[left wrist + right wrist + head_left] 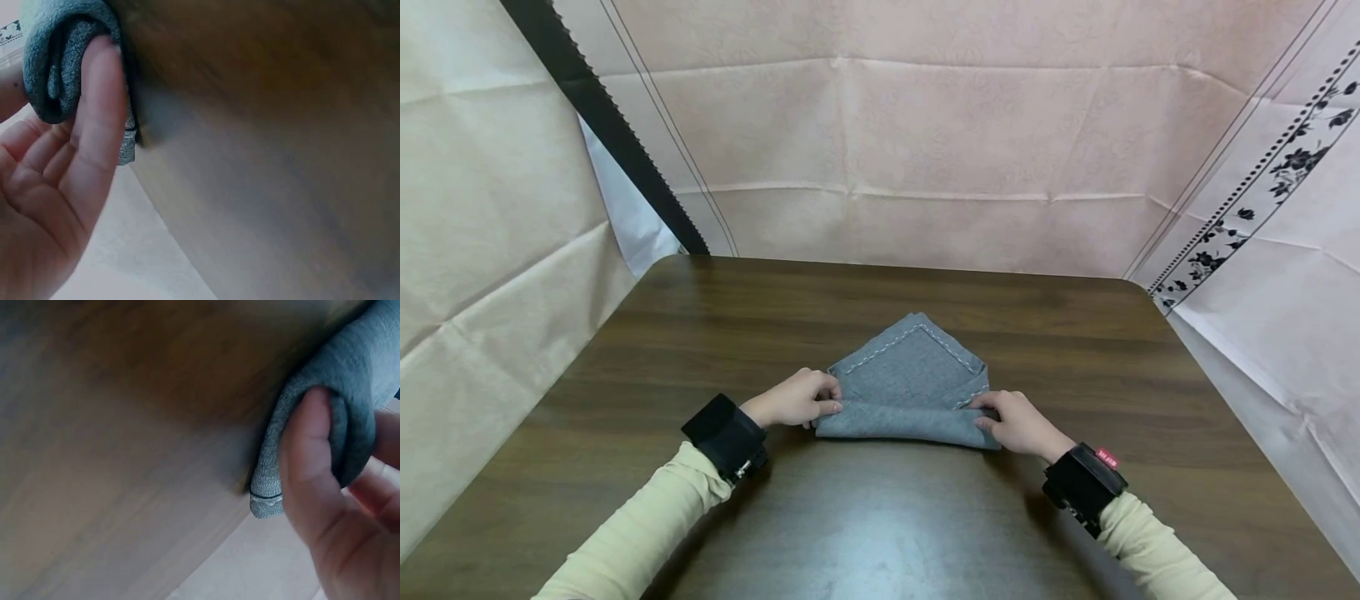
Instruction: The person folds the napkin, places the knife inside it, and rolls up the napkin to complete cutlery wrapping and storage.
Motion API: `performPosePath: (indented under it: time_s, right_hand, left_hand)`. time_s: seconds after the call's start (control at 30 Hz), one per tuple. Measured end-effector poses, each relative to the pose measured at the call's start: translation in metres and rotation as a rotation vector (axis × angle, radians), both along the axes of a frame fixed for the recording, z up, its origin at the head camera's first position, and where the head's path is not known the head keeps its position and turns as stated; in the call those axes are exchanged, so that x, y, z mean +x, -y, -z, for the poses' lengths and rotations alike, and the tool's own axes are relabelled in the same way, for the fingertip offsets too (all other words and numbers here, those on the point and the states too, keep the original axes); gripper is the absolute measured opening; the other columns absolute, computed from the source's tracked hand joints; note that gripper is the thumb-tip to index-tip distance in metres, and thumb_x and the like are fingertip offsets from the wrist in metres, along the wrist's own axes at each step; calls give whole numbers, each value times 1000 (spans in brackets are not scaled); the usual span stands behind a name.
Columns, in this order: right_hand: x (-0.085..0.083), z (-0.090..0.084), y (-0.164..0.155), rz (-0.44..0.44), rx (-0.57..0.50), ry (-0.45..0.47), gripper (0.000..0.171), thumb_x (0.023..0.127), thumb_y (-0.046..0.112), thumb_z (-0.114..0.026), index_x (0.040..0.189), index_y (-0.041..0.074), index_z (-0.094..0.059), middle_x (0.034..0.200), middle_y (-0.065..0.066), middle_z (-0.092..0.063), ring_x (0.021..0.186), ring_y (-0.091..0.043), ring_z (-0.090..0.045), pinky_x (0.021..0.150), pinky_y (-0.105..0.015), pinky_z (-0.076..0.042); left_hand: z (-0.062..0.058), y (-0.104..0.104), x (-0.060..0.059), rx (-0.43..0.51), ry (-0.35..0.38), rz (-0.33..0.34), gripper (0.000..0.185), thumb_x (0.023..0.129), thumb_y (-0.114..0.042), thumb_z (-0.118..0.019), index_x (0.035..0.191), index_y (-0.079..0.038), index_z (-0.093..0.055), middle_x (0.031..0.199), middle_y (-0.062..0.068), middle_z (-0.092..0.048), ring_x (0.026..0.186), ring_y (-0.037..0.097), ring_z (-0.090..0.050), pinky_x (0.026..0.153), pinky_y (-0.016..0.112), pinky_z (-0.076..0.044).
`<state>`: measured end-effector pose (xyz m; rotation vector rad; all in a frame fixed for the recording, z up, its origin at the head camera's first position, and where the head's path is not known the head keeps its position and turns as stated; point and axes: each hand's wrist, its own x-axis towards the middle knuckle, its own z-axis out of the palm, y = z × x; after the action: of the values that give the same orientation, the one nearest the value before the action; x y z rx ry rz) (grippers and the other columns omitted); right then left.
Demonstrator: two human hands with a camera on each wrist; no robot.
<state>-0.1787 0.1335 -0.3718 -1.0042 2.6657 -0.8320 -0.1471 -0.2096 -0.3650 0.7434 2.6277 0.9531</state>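
Note:
A blue-grey cloth [913, 367] with white dashed stitching lies in the middle of the table. Its far part comes to a point, while the near edge is turned over into a thick roll. My left hand [801, 397] pinches the left end of this roll; in the left wrist view, the cloth's coiled layers [39, 69] sit between thumb and fingers. At the opposite end, my right hand [1018, 423] grips the roll the same way, and the right wrist view shows the thumb tucked into the folded layers [356, 369].
The brown wood-grain table [865, 525] stretches out on all sides of the cloth, with rounded far corners. Pale creased sheeting [940, 142] hangs behind it and at both sides. A black strip [617, 137] crosses the sheeting at the far left.

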Motion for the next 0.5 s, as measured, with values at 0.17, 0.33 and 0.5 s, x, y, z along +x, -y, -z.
performPosePath:
  time_s: [0.17,0.33,0.5]
  right_hand:
    - [2,0,1,102,-19,-14,9,81,1,-64,89,0,-60,83,-6,-61,74,-17,-55,65,-34,-45]
    - [3,1,0,171,-24,-6,9,80,0,-64,88,2,-60,79,-5,-61,70,-15,-56,61,-32,-46]
    - [2,1,0,228,7,-11,10,80,3,-65,82,3,-55,67,-2,-53,56,-14,-50,51,-28,-41]
  left_hand:
    - [1,2,-1,-43,-71,-36,8,87,-6,-59,79,-7,-61,61,-3,-53,45,6,-49,47,22,-43]
    - [2,4,-1,-63,-138,-67,5,85,-3,-61,80,-4,-61,57,-2,-53,46,4,-48,51,22,-42]
    - [5,4,-1,-67,-163,-98,5,84,-3,-62,80,-3,-59,58,-3,-54,47,4,-47,51,22,-41]
